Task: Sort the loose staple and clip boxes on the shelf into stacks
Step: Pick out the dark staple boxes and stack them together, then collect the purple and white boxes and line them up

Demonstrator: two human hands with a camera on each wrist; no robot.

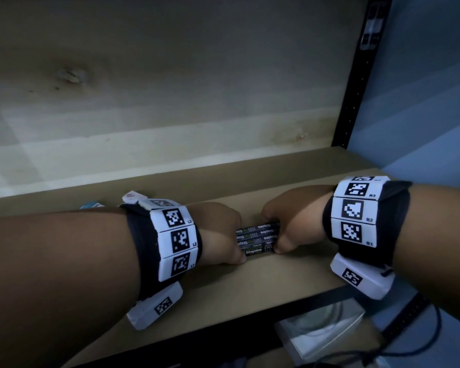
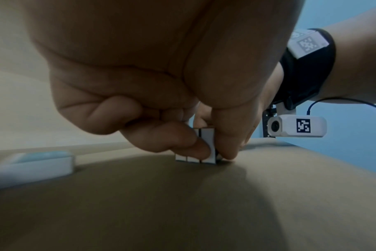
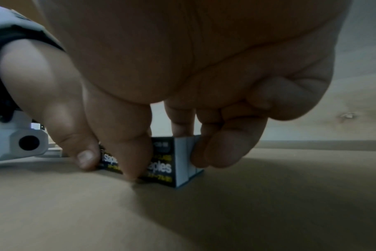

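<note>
Your left hand (image 1: 218, 229) and right hand (image 1: 290, 216) are both pinching the row of staple boxes (image 1: 258, 239) from opposite ends, squeezed together on the shelf (image 1: 290, 274).

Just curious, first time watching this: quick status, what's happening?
Left hand and right hand: both grip the staple boxes. Boxes bunched on the shelf. Nothing in the way.

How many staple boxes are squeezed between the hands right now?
4 staple boxes show in the head view, standing side by side on the shelf, pressed together between the left hand and right hand. More may be hidden under the fingers.
</note>
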